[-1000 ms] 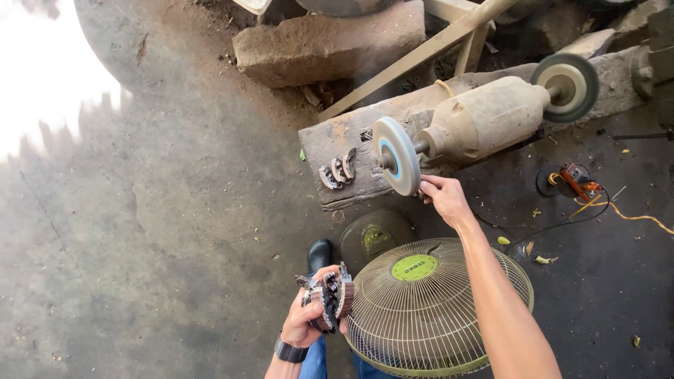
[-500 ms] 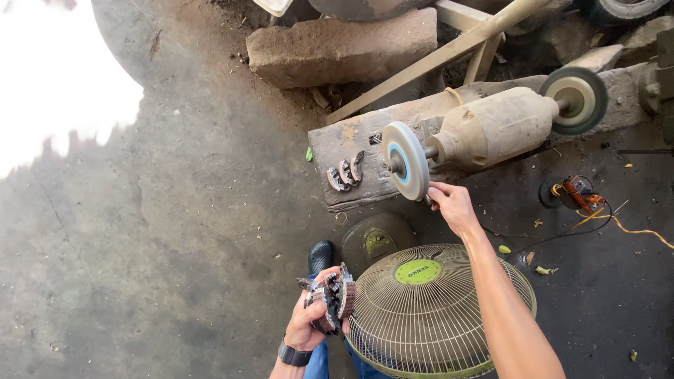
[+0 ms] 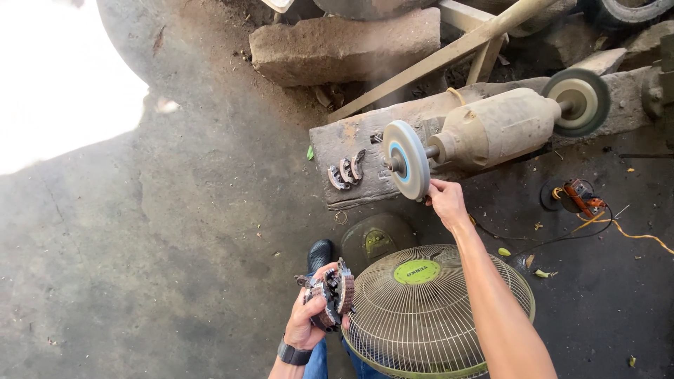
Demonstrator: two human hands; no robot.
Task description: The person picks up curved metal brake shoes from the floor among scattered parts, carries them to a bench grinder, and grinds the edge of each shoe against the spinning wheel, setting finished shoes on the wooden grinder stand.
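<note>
My right hand (image 3: 445, 201) reaches up to the lower edge of the grey and blue grinding wheel (image 3: 406, 159) on a dusty bench grinder (image 3: 491, 130); its fingers are pinched together at the wheel, and I cannot tell whether a small piece is between them. My left hand (image 3: 309, 316) is low in the picture, closed around a bunch of curved, toothed metal parts (image 3: 331, 293). A few more curved metal pieces (image 3: 345, 170) lie on the wooden block (image 3: 351, 140) left of the wheel. A second wheel (image 3: 577, 100) sits on the grinder's far end.
A standing fan (image 3: 421, 309) with a beige wire guard lies between my arms. A black shoe (image 3: 320, 254) shows beside it. Stone slabs (image 3: 344, 45) and a wooden beam (image 3: 449, 49) lie behind the grinder. An orange cable (image 3: 632, 235) and small device (image 3: 576, 196) sit at right.
The view has shifted slightly, so everything sits a little lower and to the right in the picture. My right hand stays at the wheel and my left keeps the metal parts.
</note>
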